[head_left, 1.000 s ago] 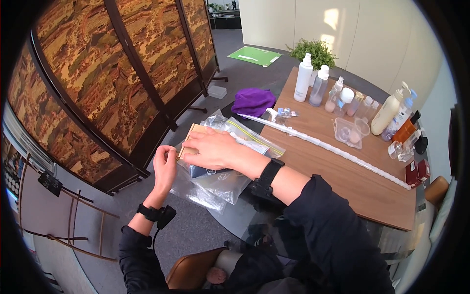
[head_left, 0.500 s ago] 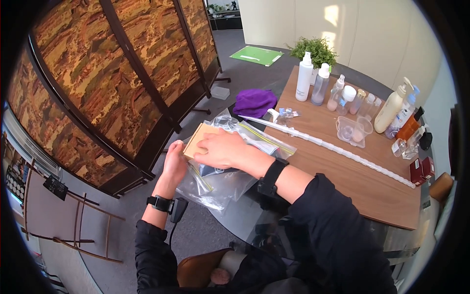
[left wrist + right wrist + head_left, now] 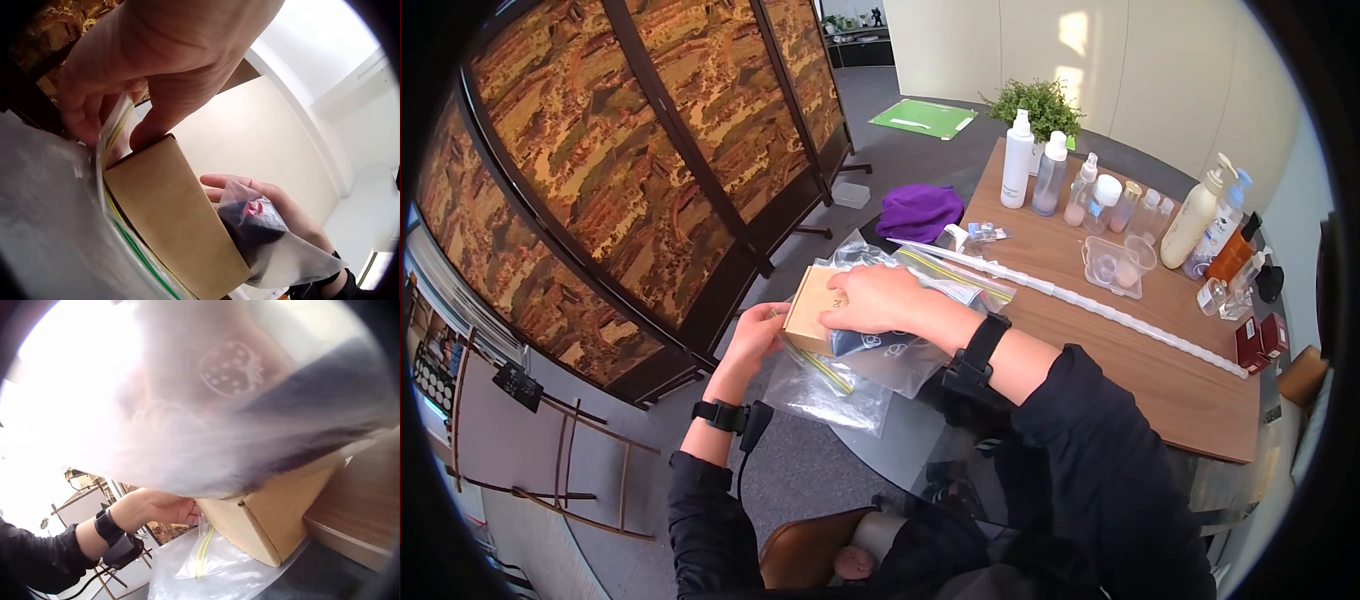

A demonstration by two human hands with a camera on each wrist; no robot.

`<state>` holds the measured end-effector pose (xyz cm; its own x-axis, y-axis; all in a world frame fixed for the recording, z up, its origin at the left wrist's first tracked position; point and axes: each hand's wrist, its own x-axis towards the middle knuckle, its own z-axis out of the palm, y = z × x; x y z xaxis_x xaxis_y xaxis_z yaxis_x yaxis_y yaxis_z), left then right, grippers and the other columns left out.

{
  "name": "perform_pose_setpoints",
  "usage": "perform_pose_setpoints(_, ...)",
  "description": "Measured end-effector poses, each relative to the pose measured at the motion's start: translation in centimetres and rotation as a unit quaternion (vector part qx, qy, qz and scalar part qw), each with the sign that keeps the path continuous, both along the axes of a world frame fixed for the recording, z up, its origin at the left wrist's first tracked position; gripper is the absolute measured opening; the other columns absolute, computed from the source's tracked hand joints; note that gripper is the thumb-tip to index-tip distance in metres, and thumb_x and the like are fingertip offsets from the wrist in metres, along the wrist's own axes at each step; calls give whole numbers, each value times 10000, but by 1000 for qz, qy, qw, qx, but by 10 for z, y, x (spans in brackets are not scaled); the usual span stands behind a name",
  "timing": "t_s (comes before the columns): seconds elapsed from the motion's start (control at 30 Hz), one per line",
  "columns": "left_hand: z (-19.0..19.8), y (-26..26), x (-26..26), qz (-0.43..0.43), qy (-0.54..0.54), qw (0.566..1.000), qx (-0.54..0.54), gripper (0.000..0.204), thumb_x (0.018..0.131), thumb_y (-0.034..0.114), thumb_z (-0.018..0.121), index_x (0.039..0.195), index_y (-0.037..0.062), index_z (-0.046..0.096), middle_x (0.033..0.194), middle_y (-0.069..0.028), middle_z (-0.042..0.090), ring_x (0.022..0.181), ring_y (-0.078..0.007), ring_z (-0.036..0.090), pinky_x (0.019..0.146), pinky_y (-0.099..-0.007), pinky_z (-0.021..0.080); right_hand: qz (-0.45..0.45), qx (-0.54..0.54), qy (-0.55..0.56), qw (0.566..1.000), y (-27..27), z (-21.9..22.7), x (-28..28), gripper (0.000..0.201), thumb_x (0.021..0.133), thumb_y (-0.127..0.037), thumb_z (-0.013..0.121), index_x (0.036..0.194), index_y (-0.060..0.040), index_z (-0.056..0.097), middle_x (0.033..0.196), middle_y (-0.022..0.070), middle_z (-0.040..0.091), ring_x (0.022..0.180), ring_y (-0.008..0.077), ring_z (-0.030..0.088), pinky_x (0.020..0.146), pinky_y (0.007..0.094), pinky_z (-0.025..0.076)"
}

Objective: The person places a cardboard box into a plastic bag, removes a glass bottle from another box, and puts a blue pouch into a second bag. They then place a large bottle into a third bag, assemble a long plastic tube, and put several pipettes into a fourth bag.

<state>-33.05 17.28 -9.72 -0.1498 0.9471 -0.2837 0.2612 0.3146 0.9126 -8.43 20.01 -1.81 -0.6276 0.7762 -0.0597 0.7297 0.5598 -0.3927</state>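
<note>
My left hand (image 3: 756,338) is at the left end of a brown cardboard box (image 3: 812,308). In the left wrist view, its thumb is at the box's edge, with the fingers on the far side of the rim of a clear zip bag (image 3: 134,250), pinching it. My right hand (image 3: 878,298) lies over the box top with fingers extended. Under that hand, in the right wrist view, a translucent bag with a strawberry print (image 3: 231,369) and dark contents overlaps the box; it hides much of the hand there.
A wooden table (image 3: 1100,370) on the right bears a long white wrapped stick (image 3: 1080,300), several bottles (image 3: 1055,175) and a clear plastic case (image 3: 1115,270). A purple cloth (image 3: 920,210) lies beyond the bags. A folding screen (image 3: 600,180) stands at the left.
The box has come further into view, its printed top and near side now showing. My left hand moved right and forward along its end; the right hand shifted slightly right with it.
</note>
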Motion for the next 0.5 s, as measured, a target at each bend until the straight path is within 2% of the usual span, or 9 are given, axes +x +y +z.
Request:
perform_pose_setpoints(0.1, 2, -1, 6, 19, 4, 1000, 12, 157, 939, 172, 588, 1060, 79, 628, 837, 34, 611, 722, -46, 556, 623, -209, 451, 15, -32, 4, 999, 2, 1, 4, 641, 791, -509, 568, 1278, -93, 591, 1248, 146, 615, 1145, 326, 591, 960, 432, 470)
perform_pose_setpoints(0.2, -4, 0, 4, 24, 47, 997, 63, 144, 941, 178, 590, 1048, 86, 625, 835, 32, 614, 734, -50, 569, 639, -209, 463, -15, -14, 81, 996, 10, -16, 13, 534, 810, -453, 563, 1199, -94, 635, 1226, 140, 622, 1124, 323, 596, 932, 425, 484)
perform_pose_setpoints(0.3, -11, 2, 3, 20, 4, 987, 157, 154, 941, 189, 593, 1057, 90, 617, 848, 31, 618, 761, -63, 585, 660, -224, 481, -47, 37, 176, 983, 15, -30, 31, 428, 845, -438, 527, 1027, -88, 692, 1079, 123, 675, 963, 319, 652, 817, 434, 517)
perform_pose_setpoints(0.4, -1, -5, 12, 61, -130, 985, 98, 158, 942, 198, 593, 1064, 99, 611, 911, 18, 631, 808, -85, 601, 685, -252, 490, -89, 54, 165, 981, 11, -31, 45, 408, 883, -438, 510, 954, -86, 703, 1059, 111, 676, 914, 302, 654, 767, 439, 520)
perform_pose_setpoints(0.43, 0, -5, 12, 61, -156, 983, 74, 191, 932, 211, 615, 1081, 92, 606, 947, 4, 631, 839, -99, 606, 701, -266, 494, -83, 28, 175, 981, 7, -27, 52, 474, 871, -511, 546, 1029, -88, 689, 1070, 137, 673, 962, 320, 646, 810, 434, 510)
perform_pose_setpoints(0.5, 1, -4, 7, 60, -205, 977, 25, 266, 911, 236, 659, 1115, 77, 596, 1021, -25, 631, 901, -127, 616, 732, -293, 503, -13, 101, 189, 977, 5, -26, 67, 557, 849, -567, 569, 1108, -83, 661, 1119, 151, 659, 1043, 318, 620, 887, 427, 478)
